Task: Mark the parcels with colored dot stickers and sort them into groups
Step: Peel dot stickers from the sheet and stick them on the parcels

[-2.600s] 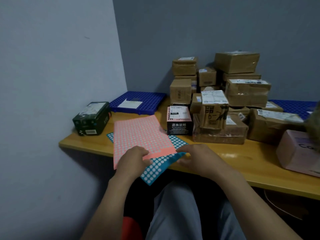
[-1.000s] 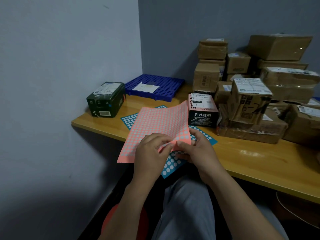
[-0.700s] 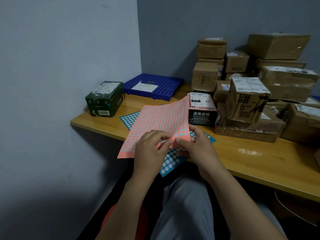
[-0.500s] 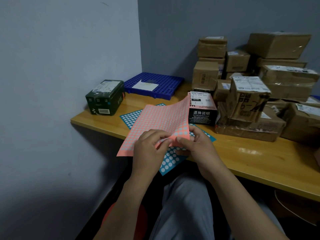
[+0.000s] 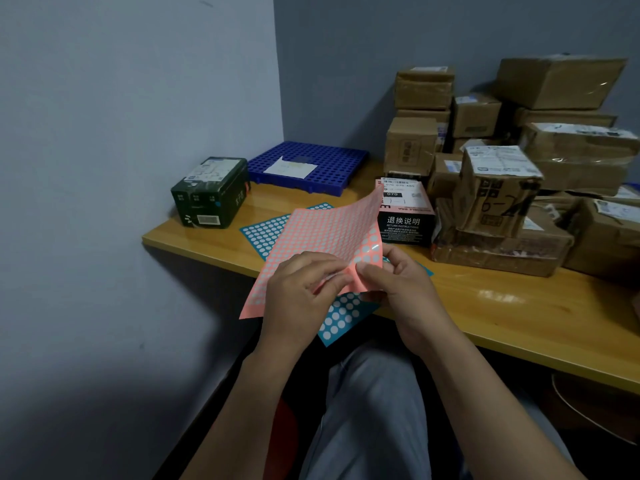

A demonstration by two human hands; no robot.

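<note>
While the left hand (image 5: pixel 298 289) and the right hand (image 5: pixel 398 285) meet over the near edge of the wooden table (image 5: pixel 519 306), they hold the pink dot-sticker sheet (image 5: pixel 325 233) between them. The left hand has its fingers curled on the lower edge of the sheet. The right hand pinches the lower right corner with thumb and fingers, so the sheet bends upward and its far corner stands in front of a black and pink box (image 5: pixel 405 216). Whether one single dot is between the fingertips, I cannot tell.

Under the pink sheet a blue dot-sticker sheet (image 5: pixel 266 233) lies flat on the table, with one corner over the table edge. A pile of brown cardboard parcels (image 5: pixel 498 195) stands at the right, just beside the black and pink box. At the left, a dark green box (image 5: pixel 211 192) sits near the table corner, and behind it a blue grid tray (image 5: pixel 322 164) carries a white paper (image 5: pixel 289 167).
</note>
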